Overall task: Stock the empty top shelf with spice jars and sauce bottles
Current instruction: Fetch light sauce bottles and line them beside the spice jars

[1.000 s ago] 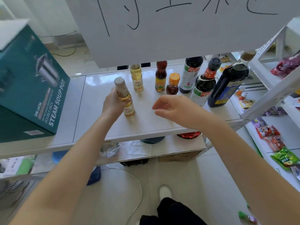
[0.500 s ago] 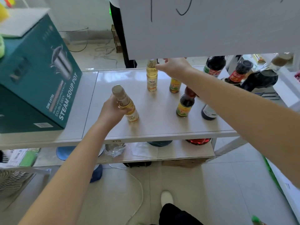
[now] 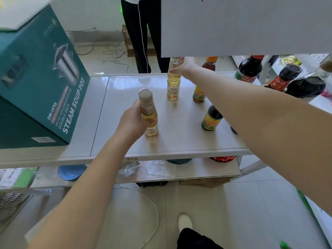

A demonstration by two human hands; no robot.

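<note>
The near pale bottle (image 3: 148, 109) stands on the white top shelf (image 3: 125, 87), slightly tilted, and is held round its middle by the left grip (image 3: 133, 121), with fingers and thumb curled about it. Its base is seen touching the shelf, well forward of the other bottles. Farther back, the far pale bottle (image 3: 173, 88) stands upright, and its neck is clasped by the right grip (image 3: 183, 68); its cap is partly hidden behind a white board (image 3: 246, 26) that hangs across the upper view.

Just beside the far pale bottle, a small yellow-labelled bottle (image 3: 199, 94) is partly covered by the right forearm. Nearer the front edge, a dark bottle with a green and yellow label (image 3: 212, 119) is set upright. An orange-capped bottle (image 3: 210, 62) and several dark sauce bottles (image 3: 249, 71) are grouped at the far right of the shelf.

A teal box (image 3: 41, 83) printed "STEAM SOUP POT" is set on the shelf's left part. A blue bowl (image 3: 71, 172) is seen on the shelf below. Beyond the shelf, a person in black trousers (image 3: 142, 33) is standing.
</note>
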